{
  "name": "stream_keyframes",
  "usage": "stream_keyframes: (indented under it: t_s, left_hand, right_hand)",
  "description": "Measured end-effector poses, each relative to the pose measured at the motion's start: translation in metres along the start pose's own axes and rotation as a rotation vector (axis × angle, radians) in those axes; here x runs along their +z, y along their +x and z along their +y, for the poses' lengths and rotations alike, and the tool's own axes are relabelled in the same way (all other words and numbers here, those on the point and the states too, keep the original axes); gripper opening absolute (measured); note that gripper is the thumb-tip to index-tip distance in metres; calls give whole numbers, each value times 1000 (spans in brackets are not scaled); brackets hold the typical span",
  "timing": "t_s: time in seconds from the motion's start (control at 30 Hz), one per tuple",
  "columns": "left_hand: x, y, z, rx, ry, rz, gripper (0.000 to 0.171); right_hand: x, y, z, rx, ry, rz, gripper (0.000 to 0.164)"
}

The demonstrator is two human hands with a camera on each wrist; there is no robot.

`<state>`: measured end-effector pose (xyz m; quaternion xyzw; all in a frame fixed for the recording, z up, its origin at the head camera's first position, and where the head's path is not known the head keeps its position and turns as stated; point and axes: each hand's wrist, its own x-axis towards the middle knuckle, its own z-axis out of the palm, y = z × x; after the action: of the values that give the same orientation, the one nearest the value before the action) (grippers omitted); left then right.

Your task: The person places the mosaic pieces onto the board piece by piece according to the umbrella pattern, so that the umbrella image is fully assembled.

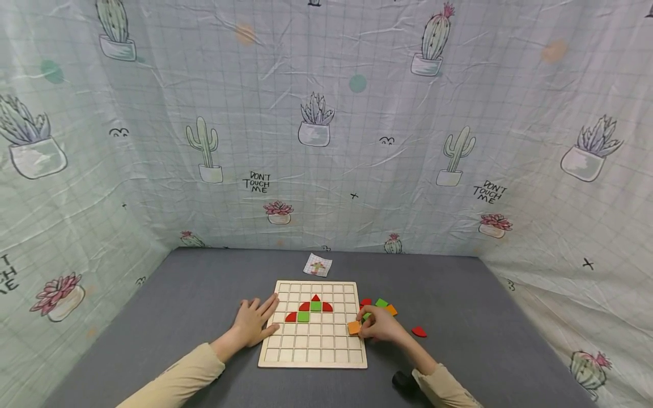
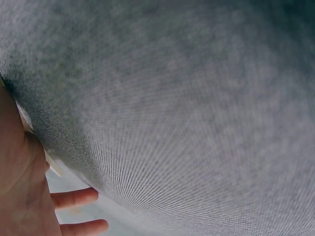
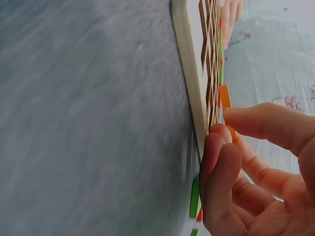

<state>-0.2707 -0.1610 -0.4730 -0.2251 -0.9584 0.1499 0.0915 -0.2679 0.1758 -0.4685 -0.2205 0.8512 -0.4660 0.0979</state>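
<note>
An orange square tile (image 1: 354, 328) is pinched between the thumb and fingers of my right hand (image 1: 381, 324), over the right edge of the wooden grid board (image 1: 311, 361). The right wrist view shows the same orange tile (image 3: 226, 97) at the fingertips, tilted beside the board's rim. My left hand (image 1: 251, 322) rests with spread fingers on the board's left edge. On the grid, a red triangle (image 1: 316, 298) sits above a green square (image 1: 316, 306), with red quarter-round tiles (image 1: 327, 307) at its sides. Lower left lie another green square (image 1: 303, 317) and a red quarter-round (image 1: 291, 317).
Loose green (image 1: 381, 302), orange and red tiles lie right of the board, partly behind my right hand. One red quarter-round (image 1: 419, 331) lies farther right. A small pattern card (image 1: 318, 265) is behind the board. A black object (image 1: 404, 383) shows by the right sleeve.
</note>
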Motion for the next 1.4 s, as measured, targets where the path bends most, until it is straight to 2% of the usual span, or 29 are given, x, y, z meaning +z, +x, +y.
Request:
stream_keyframes:
  t_s: [0.03, 0.2, 0.33, 0.53, 0.67, 0.93, 1.03, 1.2, 1.4]
  left_hand:
    - [0, 0, 0, -2, -3, -4, 61]
    - [0, -1, 1, -5, -13, -10, 61]
    - [0, -1, 0, -3, -17, 5, 61]
    - [-2, -1, 0, 0, -29, 18, 61]
    - [-1, -1, 0, 0, -20, 13, 61]
    - [-1, -1, 1, -1, -21, 17, 60]
    - [-2, -2, 1, 0, -27, 14, 61]
    - [-3, -2, 1, -4, -14, 5, 61]
    - [-2, -2, 1, -7, 3, 7, 61]
  right_hand:
    - [2, 1, -7, 48, -3, 9, 22]
    - [10, 13, -17, 105, -44, 24, 23]
    - [16, 22, -24, 134, -30, 10, 21]
    - [26, 34, -29, 143, 37, 18, 22]
    - [32, 41, -33, 147, 43, 40, 22]
    - [41, 56, -36, 118, 4, 95, 23]
    - [45, 59, -36, 132, 4, 110, 22]
    - [49, 63, -38, 163, -6, 114, 23]
    - [54, 68, -41, 160, -44, 112, 23]
